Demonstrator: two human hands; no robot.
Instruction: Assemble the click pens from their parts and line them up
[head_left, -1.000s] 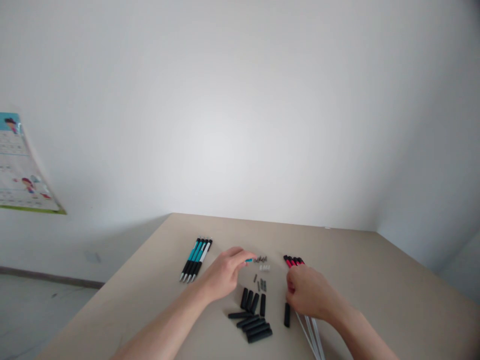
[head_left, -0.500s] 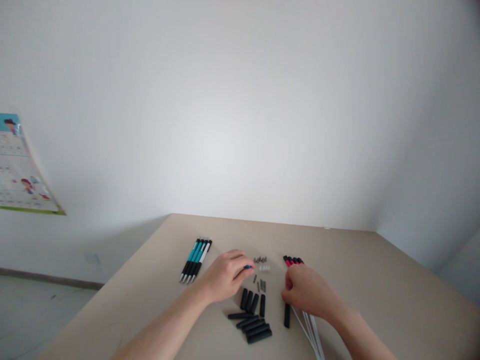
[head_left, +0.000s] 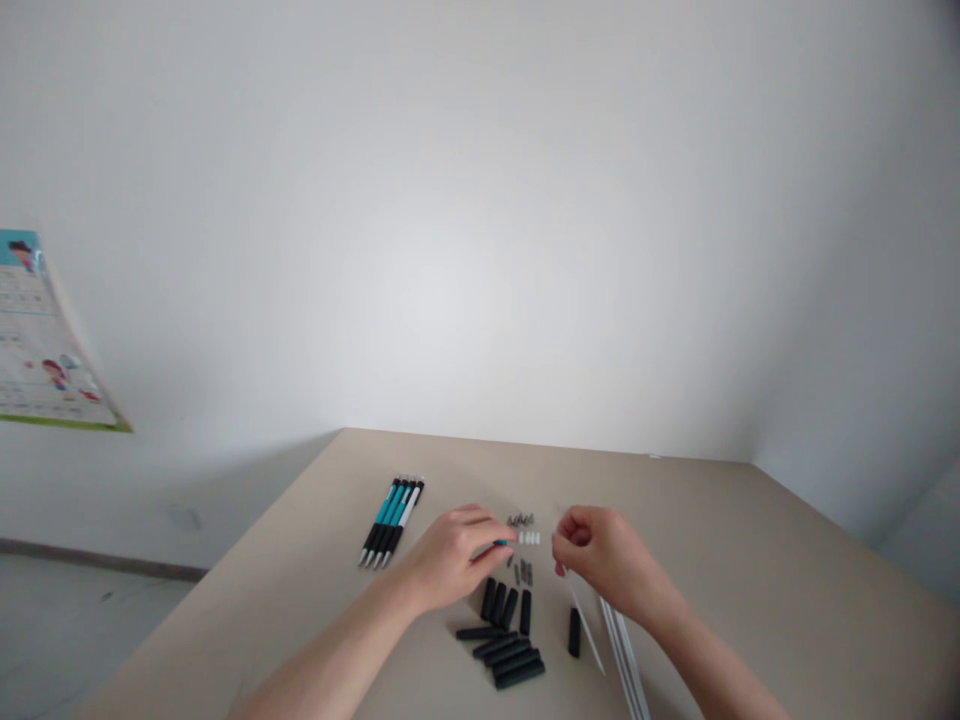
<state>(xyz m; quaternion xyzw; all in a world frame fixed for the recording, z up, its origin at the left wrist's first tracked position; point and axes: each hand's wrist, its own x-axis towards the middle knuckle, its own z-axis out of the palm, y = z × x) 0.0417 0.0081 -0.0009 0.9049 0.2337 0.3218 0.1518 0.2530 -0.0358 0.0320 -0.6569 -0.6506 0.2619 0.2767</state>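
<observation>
My left hand (head_left: 454, 557) is pinched on a blue pen barrel (head_left: 501, 543), most of which its fingers cover. Between the closed fingertips of my right hand (head_left: 606, 558) is one end of a thin white pen refill (head_left: 586, 625), which slants down toward me. Several more refills (head_left: 625, 660) lie beneath the right wrist. In the gap between the hands are small white plastic pieces (head_left: 529, 538), metal pen tips (head_left: 520, 520) and little springs (head_left: 523, 573).
Several black rubber grips (head_left: 512, 657) lie loosely grouped nearer to me, and a single black grip (head_left: 574, 632) rests to their right. A row of assembled pens (head_left: 391, 522), blue and white, is at the left. The table (head_left: 540, 460) meets a white wall behind.
My right hand has lifted one refill away from the bundle and moved slightly left and up. The red-and-black pen parts are now hidden behind it. My left hand has shifted slightly right.
</observation>
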